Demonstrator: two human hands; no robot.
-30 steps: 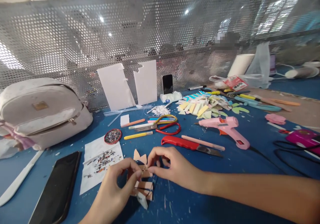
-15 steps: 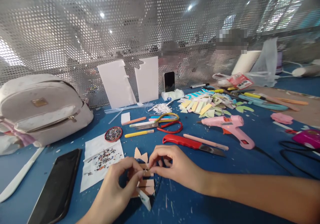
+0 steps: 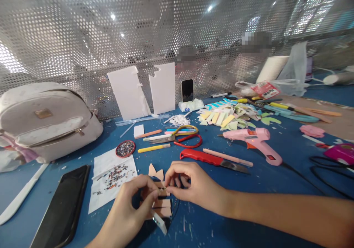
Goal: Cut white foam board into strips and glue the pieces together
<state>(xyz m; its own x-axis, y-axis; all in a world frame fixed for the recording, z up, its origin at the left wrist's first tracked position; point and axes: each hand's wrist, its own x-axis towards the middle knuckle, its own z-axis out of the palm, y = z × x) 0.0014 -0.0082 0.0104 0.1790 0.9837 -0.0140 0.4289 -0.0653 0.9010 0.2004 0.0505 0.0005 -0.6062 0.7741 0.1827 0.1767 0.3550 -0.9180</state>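
My left hand (image 3: 132,203) is closed in a pinch, thumb against forefinger. Facing it, my right hand (image 3: 190,180) pinches too, the fingertips of both almost meeting. A tiny glinting thing shows between them, too small to name. Beneath the fingers lie peach-coloured strips (image 3: 163,203) and a peach piece with pointed tips (image 3: 155,171), partly covered by my hands. A small white flat piece (image 3: 159,223) stands tilted just below my left thumb; I cannot tell whether it is held. A thin dark cord (image 3: 177,207) curves beside the strips.
To the left are a paper sheet (image 3: 96,192) with beads, a round red-rimmed dish (image 3: 125,149), a phone (image 3: 63,203) and a backpack (image 3: 49,119). Ahead lie scissors (image 3: 179,137), a red-handled utility knife (image 3: 201,157) and pens. A pink glue gun (image 3: 254,139) with its cable is at right.
My hands stay nearly in place, fingertips still together. The small white piece has shifted very slightly.
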